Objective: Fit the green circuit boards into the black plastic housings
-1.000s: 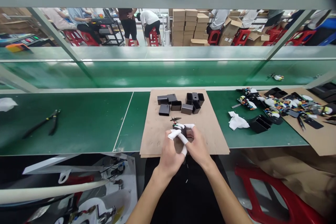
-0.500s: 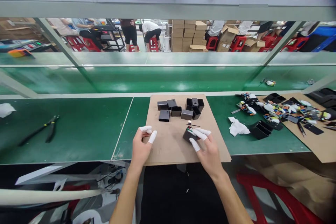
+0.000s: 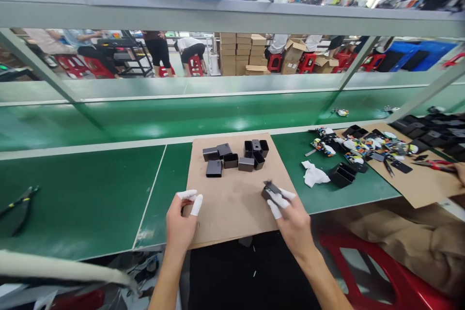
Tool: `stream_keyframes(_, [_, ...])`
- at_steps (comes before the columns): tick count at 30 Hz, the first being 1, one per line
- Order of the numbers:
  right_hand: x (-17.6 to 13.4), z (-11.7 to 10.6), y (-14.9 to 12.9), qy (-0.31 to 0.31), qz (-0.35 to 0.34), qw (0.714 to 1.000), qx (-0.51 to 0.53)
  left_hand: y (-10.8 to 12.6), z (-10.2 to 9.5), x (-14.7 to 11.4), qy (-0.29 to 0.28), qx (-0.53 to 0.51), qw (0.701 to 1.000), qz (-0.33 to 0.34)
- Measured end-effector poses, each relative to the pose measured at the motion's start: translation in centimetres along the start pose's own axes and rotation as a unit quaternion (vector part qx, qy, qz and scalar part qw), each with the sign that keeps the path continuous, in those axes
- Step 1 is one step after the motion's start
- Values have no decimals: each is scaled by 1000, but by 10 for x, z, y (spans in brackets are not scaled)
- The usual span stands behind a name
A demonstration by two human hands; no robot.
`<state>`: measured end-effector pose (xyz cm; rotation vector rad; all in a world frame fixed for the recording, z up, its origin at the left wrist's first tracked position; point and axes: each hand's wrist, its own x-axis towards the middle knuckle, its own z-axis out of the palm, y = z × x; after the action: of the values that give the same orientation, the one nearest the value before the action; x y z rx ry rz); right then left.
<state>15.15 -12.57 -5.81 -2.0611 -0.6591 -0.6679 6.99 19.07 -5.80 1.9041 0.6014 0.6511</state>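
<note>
White finger cots cover the fingertips of both my hands. My right hand (image 3: 294, 218) grips a small dark box-shaped housing (image 3: 268, 195) over the right part of the cardboard sheet (image 3: 228, 213). A dark flat piece shows at the housing's top, slightly blurred; its inside is hidden. My left hand (image 3: 181, 220) rests at the sheet's left edge, thumb and fingers apart, with nothing visible between them. Beyond the hands lie several dark grey housings, among them a closed-looking one (image 3: 214, 168), an open one (image 3: 230, 160) and another (image 3: 246, 164) beside it.
Right of the sheet lie a crumpled white cloth (image 3: 314, 174), black housings (image 3: 342, 175) and a pile of circuit parts (image 3: 352, 145). A co-worker's hand (image 3: 461, 173) holds red-handled pliers (image 3: 436, 164). Black-handled pliers (image 3: 22, 210) lie far left; a red stool (image 3: 392, 271) stands lower right.
The view has swung right, bringing a co-worker's hand with red pliers into sight. My right hand still holds the housing, now turned, and the colored parts at its top no longer show.
</note>
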Motion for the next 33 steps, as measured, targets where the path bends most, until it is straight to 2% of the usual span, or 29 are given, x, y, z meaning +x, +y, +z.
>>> stream_keyframes(2, [1, 3, 5, -10, 5, 1000, 4, 0, 0, 0, 0, 14, 1000, 0])
stream_keyframes(8, [5, 5, 6, 13, 25, 1000, 10, 2, 0, 4, 3, 67, 998, 3])
stream_keyframes(14, [12, -1, 6, 15, 29, 999, 24, 7, 0, 9, 4, 104, 991, -79])
stream_keyframes(18, [12, -5, 11, 17, 23, 999, 26, 2, 0, 13, 0, 125, 988, -94])
stream_keyframes(26, [8, 1, 25, 4, 97, 992, 76, 2, 4, 7, 8, 93, 995, -19])
stream_keyframes(33, [8, 6, 23, 43, 212, 963, 161, 0, 4, 3, 1, 86, 995, 47])
